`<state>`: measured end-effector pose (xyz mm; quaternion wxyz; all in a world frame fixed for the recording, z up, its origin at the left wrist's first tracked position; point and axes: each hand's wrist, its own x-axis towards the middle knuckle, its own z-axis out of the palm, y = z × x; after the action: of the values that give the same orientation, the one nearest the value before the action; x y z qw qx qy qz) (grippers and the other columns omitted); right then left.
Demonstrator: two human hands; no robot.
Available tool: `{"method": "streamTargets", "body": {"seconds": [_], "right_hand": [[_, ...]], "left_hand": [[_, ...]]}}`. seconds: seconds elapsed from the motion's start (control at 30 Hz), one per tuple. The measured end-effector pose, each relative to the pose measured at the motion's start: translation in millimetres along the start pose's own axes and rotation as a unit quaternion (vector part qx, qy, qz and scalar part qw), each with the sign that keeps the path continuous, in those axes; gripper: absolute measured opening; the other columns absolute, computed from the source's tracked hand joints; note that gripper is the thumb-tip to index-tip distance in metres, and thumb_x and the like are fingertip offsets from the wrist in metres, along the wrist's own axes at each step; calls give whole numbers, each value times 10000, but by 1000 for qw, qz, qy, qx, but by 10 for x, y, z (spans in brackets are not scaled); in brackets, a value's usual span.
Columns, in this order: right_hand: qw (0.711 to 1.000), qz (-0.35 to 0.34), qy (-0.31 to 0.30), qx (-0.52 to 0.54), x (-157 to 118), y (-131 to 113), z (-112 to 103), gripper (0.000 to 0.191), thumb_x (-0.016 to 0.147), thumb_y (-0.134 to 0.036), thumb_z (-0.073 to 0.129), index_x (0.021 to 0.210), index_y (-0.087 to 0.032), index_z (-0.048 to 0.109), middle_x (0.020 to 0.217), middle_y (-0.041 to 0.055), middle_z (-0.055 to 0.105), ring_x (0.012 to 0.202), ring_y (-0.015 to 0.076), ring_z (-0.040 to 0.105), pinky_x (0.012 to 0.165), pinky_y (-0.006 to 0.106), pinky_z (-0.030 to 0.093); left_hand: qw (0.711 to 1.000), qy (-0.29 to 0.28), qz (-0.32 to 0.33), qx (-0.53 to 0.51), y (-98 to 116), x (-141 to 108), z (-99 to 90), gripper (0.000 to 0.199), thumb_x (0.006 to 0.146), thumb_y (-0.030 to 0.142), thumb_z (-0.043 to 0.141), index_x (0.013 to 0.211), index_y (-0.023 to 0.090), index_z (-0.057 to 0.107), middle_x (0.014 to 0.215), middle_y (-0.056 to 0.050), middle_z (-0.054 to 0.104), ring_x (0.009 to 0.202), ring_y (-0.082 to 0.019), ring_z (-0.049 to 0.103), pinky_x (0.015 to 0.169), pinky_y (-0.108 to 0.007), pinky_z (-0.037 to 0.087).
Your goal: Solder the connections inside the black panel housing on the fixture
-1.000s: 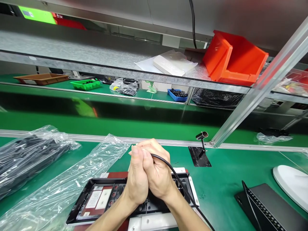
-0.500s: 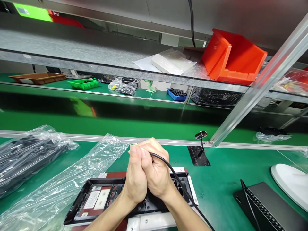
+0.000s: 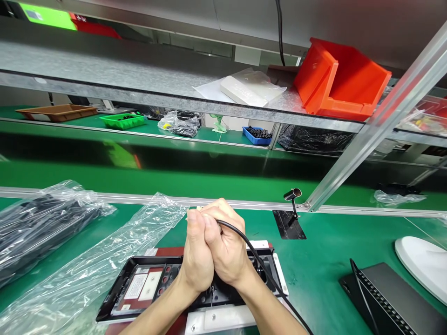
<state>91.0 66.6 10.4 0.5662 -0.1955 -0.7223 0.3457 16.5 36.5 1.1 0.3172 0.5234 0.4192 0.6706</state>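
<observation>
Closest to us, our left hand (image 3: pixel 195 258) and right hand (image 3: pixel 228 253) are pressed together, fingers wrapped around one another, and between them they clamp the end of a black cable (image 3: pixel 258 263). A small pale tip shows just above the knuckles, but we cannot tell what it is. The cable leaves the grip on the right hand's side and runs down and to the right, past our right wrist, so its long axis slants from the hands toward the lower right corner; the right hand is the nearer one to its free length. Directly under the hands lies a black frame (image 3: pixel 139 284) with labels and round holes inside, its long side running left to right across the green table (image 3: pixel 324 260). To the left lie a clear bag (image 3: pixel 104 265) and a bag of dark parts (image 3: pixel 38 228); to the right, a dark flat case (image 3: pixel 387 298) and a white cover (image 3: pixel 424 263). Farther off stand a small metal nozzle (image 3: pixel 292 195), then a shelf with an orange bin (image 3: pixel 340 81). Compared with a second ago, the hands keep the same clasp and have scarcely shifted; only the view has moved slightly.
</observation>
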Motion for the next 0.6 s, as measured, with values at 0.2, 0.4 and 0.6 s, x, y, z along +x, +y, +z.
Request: {"method": "streamTargets", "body": {"seconds": [0.2,0.4,0.6], "right_hand": [[1000,-1,-2,2,-12,11,-1,230,981,-246,502,822,-156,643,861,37,601,830,127,549,753,295,462],[1000,12,-5,-3,-19,-5,0,260,986,-274,497,812,-146,642,860,45,597,827,128,559,751,296,465],[1000,15,-5,6,-21,3,7,266,987,-282,501,804,-145,636,854,43,590,830,128,560,755,291,466]], "left_hand": [[1000,18,-13,0,-30,2,-11,708,1039,596,163,847,170,696,932,-87,649,899,-216,582,872,-375,460],[1000,9,-15,-10,-34,-10,-19,707,1040,595,162,843,162,685,936,-92,641,915,-219,579,874,-374,453],[1000,4,-20,-2,-41,-13,-27,716,1038,599,159,807,173,686,939,-94,649,934,-220,583,896,-373,461]]}}
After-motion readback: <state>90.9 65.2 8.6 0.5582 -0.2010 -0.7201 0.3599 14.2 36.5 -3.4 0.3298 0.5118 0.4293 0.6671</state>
